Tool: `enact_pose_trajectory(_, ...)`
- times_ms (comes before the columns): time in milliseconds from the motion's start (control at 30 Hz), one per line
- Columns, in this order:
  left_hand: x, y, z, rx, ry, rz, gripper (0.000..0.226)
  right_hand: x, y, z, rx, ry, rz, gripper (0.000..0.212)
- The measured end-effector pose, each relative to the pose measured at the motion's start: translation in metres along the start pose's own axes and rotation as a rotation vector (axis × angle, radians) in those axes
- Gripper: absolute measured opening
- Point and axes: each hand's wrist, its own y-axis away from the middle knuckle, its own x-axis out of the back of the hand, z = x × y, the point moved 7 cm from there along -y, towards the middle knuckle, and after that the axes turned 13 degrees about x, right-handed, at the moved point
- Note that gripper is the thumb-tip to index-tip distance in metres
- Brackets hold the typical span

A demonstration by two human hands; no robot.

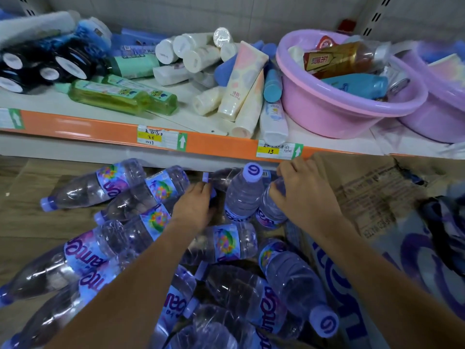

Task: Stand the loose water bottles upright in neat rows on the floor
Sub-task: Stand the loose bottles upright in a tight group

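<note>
Bottles lie heaped on the floor below the shelf; my right hand grips one upright beside a standing bottle, my left clasps another's neck; a nudge could topple both

— Where is there room down there?
— Bare floor to the left. The lying bottles crowd the middle.
— And to the right?
— The cardboard box walls it off, and the shelf edge hangs low just behind the upright bottle.
</note>
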Motion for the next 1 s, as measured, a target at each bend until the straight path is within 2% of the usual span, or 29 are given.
enact_pose_trajectory(67,-0.001,0.001,-0.006,-0.05,-0.146,0.065,0.06,-0.001,0.001,0.001,-0.007,-0.01,0.007,0.029)
enact_pose_trajectory(167,0.004,0.003,-0.009,-0.047,-0.175,0.116,0.06,0.0,0.0,0.002,0.001,-0.029,0.05,0.021)
enact_pose_trajectory(300,0.005,0.004,-0.01,-0.008,-0.213,0.133,0.063,0.002,0.001,0.002,0.025,-0.053,0.072,0.027)
enact_pose_trajectory(500,0.014,0.009,-0.047,0.149,-0.258,0.162,0.058,0.002,0.002,0.003,0.023,-0.051,0.076,0.031)
enact_pose_trajectory(700,0.019,0.016,-0.067,0.267,-0.304,0.141,0.061,0.001,0.003,0.0,0.019,-0.029,0.067,0.025)
enact_pose_trajectory(900,0.017,0.009,-0.049,0.172,-0.119,0.106,0.049,0.002,0.003,-0.003,0.009,0.016,0.076,0.023)
enact_pose_trajectory(1000,0.016,-0.005,-0.027,0.146,0.109,0.072,0.045,0.003,0.004,-0.004,0.004,0.036,0.1,0.024)
